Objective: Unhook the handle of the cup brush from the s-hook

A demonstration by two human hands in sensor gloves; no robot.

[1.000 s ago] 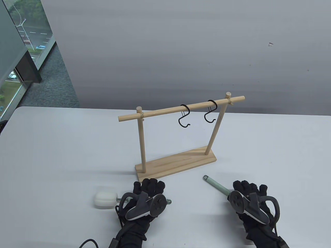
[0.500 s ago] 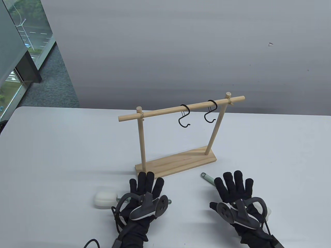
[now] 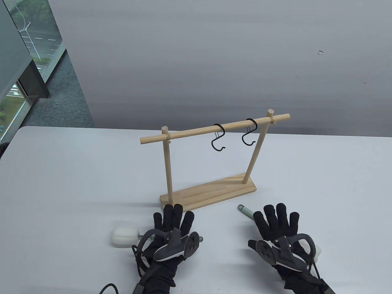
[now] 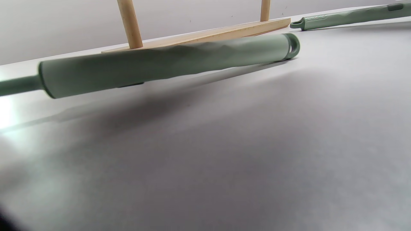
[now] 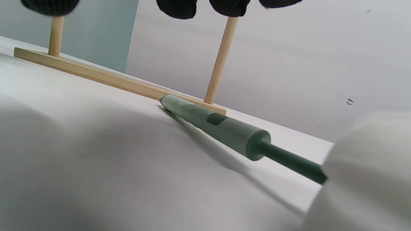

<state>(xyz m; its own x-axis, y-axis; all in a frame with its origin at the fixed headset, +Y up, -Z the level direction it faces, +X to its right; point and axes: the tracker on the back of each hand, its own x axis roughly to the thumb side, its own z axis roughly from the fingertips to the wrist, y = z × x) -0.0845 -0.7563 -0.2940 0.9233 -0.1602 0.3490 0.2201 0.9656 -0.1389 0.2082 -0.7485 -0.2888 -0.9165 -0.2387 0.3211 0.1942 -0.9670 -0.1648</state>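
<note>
Table view shows both brushes (image 3: 124,236) (image 3: 245,210) lying on the worktop (image 3: 76,183) under the flat, released left hand (image 3: 173,226) and right hand (image 3: 277,228), both hooks (image 3: 218,137) (image 3: 249,133) bare.

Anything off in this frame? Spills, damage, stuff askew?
Nothing spilled or damaged. Both hooks hang bare on the rack, whose bar slopes up to the right. Two brushes lie flat on the table, under the spread left hand and right hand.

Overhead view faces the rack (image 3: 211,134); wrist views skim tabletop.
</note>
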